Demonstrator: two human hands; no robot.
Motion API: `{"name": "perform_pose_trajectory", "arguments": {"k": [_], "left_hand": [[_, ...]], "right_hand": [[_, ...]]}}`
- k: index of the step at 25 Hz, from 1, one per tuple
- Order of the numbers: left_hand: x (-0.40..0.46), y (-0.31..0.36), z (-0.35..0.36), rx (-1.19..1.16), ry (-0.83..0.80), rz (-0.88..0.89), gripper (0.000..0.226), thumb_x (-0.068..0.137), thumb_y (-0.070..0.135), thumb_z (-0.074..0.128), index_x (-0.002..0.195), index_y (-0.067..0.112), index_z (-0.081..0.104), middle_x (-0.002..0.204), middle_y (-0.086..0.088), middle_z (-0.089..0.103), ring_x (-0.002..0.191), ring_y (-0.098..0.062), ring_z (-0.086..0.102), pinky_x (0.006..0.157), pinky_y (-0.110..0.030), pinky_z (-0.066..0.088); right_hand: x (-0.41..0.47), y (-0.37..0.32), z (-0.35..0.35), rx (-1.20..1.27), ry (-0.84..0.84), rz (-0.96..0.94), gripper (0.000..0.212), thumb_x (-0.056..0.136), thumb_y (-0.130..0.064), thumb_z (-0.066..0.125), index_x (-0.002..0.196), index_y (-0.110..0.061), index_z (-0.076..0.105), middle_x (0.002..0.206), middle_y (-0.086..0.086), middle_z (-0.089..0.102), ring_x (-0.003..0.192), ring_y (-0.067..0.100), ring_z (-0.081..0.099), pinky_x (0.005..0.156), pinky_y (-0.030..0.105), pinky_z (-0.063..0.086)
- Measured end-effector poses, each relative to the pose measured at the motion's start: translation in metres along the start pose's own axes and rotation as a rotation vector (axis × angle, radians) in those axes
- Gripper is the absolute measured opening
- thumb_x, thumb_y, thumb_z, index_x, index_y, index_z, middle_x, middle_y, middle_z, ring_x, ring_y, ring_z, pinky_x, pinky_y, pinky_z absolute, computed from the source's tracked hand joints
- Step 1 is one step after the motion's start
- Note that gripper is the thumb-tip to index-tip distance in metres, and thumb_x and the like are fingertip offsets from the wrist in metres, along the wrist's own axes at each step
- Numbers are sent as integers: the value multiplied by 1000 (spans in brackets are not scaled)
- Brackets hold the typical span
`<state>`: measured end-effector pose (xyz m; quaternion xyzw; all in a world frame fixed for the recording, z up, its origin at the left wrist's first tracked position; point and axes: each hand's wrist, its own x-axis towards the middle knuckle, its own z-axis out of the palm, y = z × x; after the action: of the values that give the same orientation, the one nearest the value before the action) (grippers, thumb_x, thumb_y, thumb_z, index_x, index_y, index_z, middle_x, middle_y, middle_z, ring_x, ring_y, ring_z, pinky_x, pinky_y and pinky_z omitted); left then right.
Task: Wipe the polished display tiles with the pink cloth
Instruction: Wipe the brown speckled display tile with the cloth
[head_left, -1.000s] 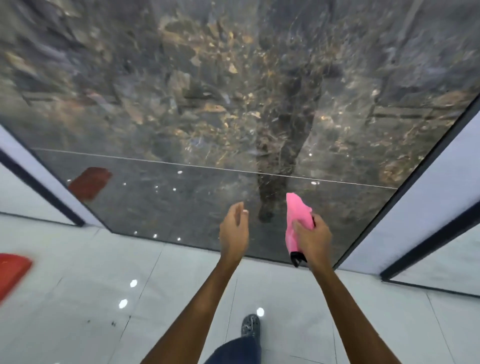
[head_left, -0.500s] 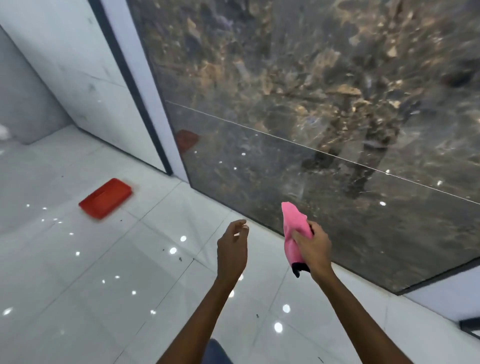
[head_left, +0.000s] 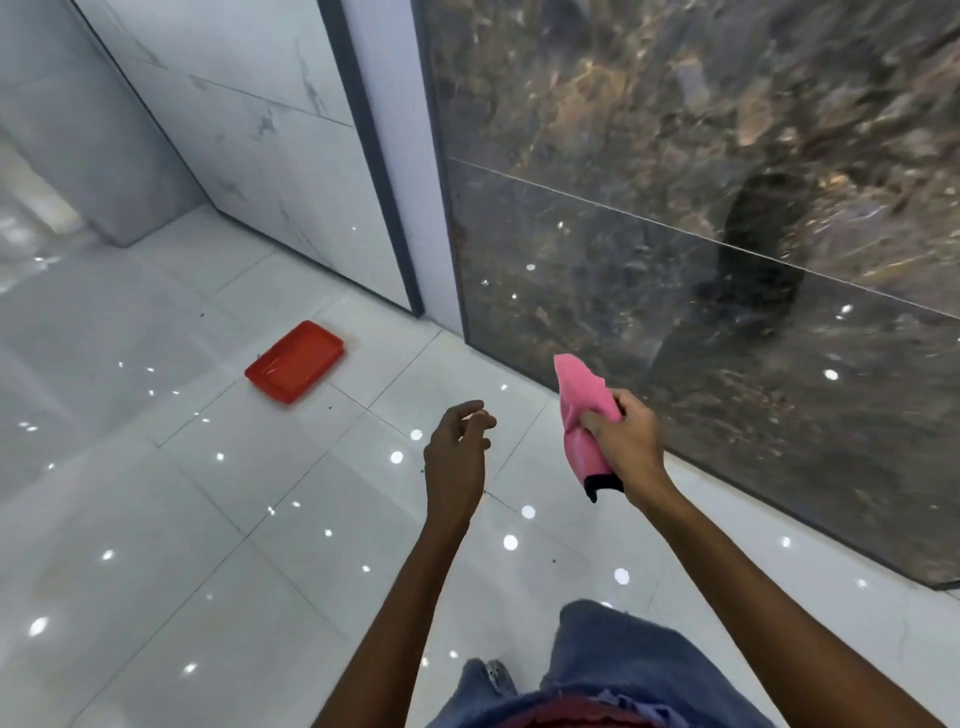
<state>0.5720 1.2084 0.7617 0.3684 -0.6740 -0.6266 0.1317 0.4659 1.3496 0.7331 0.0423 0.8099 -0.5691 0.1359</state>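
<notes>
A dark marbled display tile (head_left: 675, 182) with gold veins stands upright on the right, glossy and reflecting ceiling lights. A white marbled display tile (head_left: 270, 119) stands to its left behind a dark frame. My right hand (head_left: 626, 449) grips the bunched pink cloth (head_left: 582, 410), which has a black edge at the bottom; it hangs in the air a little in front of the dark tile's lower edge, not touching it. My left hand (head_left: 457, 457) floats beside it over the floor with fingers loosely curled and holds nothing.
A red rectangular tray (head_left: 295, 361) lies on the glossy white floor (head_left: 156, 519) left of the tiles. A grey wall panel (head_left: 78, 130) stands at far left. My jeans leg and shoe (head_left: 597, 670) show at the bottom.
The view has swung left: the dark tile slid to the right, and the white tile and red tray came into view. Both hands kept their pose, the cloth still gripped.
</notes>
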Motion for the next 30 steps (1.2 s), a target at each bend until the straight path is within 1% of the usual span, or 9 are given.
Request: {"name": "perform_pose_trajectory", "arguments": {"k": [3, 8, 15, 18, 20, 22, 25, 28, 30], "left_hand": [[54, 1, -30, -15, 13, -41, 15, 96, 23, 51, 103, 30, 62, 111, 1, 69, 97, -17, 66, 84, -30, 46], [176, 16, -53, 17, -34, -27, 15, 95, 22, 51, 103, 30, 62, 107, 3, 68, 96, -17, 65, 78, -25, 44], [385, 73, -71, 174, -110, -6, 17, 93, 24, 52, 104, 27, 65, 99, 12, 66, 99, -20, 64, 72, -30, 44], [462, 99, -73, 198, -119, 59, 16, 94, 25, 52, 105, 27, 64, 100, 10, 67, 98, -19, 64, 78, -29, 46], [499, 104, -73, 341, -151, 164, 19, 97, 28, 51, 111, 26, 63, 103, 9, 67, 97, -16, 63, 76, -28, 44], [529, 99, -78, 638, -259, 426, 27, 99, 33, 46, 120, 24, 61, 110, 8, 67, 99, -16, 63, 81, -29, 47], [619, 102, -77, 1029, -495, 802, 43, 95, 36, 35, 127, 19, 59, 118, -2, 67, 105, -26, 61, 89, -37, 46], [719, 124, -43, 1077, -517, 986, 37, 99, 27, 44, 130, 14, 56, 126, -8, 62, 113, -29, 56, 94, -39, 40], [766, 136, -9, 1038, -475, 1090, 38, 96, 23, 49, 132, 11, 54, 133, -10, 57, 122, -30, 52, 100, -42, 38]], "right_hand": [[19, -23, 60, -9, -30, 33, 12, 78, -13, 63, 90, -17, 61, 88, 1, 64, 78, 23, 62, 67, 39, 55], [97, -61, 146, 27, -34, 25, 16, 77, -10, 63, 93, -14, 63, 89, 3, 65, 77, 22, 60, 63, 32, 49], [239, -145, 257, 90, 28, 76, 16, 75, -15, 64, 91, -17, 64, 87, 2, 65, 73, 20, 58, 59, 27, 45], [292, -179, 296, 118, 68, 79, 16, 75, -13, 65, 90, -17, 63, 89, 3, 66, 75, 21, 60, 61, 30, 46], [321, -194, 316, 110, 87, 83, 18, 76, -13, 65, 93, -18, 63, 91, 3, 66, 79, 23, 61, 63, 33, 49], [344, -201, 330, 101, 99, 89, 20, 76, -12, 66, 94, -19, 62, 91, 3, 65, 81, 25, 61, 63, 33, 50], [388, -207, 351, 67, 189, 91, 22, 73, -15, 67, 94, -20, 61, 93, 4, 65, 81, 26, 61, 62, 32, 47], [428, -208, 373, 10, 363, 58, 38, 65, -27, 57, 100, -17, 63, 99, 6, 61, 83, 25, 57, 60, 27, 41], [455, -207, 387, -60, 480, 7, 40, 72, -23, 60, 109, -9, 62, 106, 11, 56, 88, 23, 53, 65, 26, 36]]}}
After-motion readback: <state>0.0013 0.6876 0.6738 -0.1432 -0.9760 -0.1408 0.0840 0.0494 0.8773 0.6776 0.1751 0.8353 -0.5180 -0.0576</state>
